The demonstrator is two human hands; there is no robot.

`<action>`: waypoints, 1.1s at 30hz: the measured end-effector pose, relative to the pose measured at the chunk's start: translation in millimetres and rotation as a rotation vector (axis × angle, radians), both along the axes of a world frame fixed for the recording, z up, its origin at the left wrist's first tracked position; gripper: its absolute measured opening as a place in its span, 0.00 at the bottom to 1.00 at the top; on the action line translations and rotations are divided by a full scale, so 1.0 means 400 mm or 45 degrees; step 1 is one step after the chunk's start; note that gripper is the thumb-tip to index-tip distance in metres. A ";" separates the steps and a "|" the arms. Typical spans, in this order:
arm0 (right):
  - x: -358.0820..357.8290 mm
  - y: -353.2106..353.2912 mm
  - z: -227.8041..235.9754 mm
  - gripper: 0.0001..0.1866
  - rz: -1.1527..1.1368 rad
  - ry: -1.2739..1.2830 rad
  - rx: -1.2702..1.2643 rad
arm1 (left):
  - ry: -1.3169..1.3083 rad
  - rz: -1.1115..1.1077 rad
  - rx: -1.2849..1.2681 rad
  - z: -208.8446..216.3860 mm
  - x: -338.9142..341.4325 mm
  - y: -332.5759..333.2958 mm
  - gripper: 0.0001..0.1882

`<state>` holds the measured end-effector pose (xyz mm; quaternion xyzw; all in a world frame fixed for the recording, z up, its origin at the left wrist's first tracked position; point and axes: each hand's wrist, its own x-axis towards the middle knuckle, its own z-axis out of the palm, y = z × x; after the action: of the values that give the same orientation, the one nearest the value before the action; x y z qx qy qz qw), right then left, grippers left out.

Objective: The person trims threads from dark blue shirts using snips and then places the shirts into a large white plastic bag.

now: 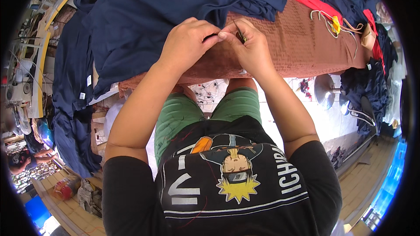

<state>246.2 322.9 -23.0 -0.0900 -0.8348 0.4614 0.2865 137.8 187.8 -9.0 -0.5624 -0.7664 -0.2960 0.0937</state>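
Note:
My left hand [187, 40] and my right hand [251, 48] meet at their fingertips over the near edge of a brown patterned cloth [280, 46]. The left thumb and forefinger are pinched together; whatever they hold is too small to make out. Tucked in my right hand is a slim, dark, pointed metal tool [239, 31] that looks like thread snips, its tip pointing up and away. The right thumb and forefinger also pinch against the left fingertips. Navy blue fabric [135, 22] lies spread just beyond and to the left of my hands.
A red strip [317, 2], pale cords and a yellow piece [335, 25] lie at the right on the brown cloth. More navy garments [72, 83] hang at the left. A fan-like round metal object [324, 91] stands at the lower right. A person [26, 159] sits far left.

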 end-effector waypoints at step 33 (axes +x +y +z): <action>0.079 0.132 0.050 0.09 0.210 -0.131 0.334 | -0.240 -0.166 -0.631 0.214 0.004 -0.170 0.11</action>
<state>277.9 375.9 -2.9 -0.0065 -0.9061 0.3650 0.2138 139.3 119.7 76.6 -0.5863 -0.7829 -0.1560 -0.1379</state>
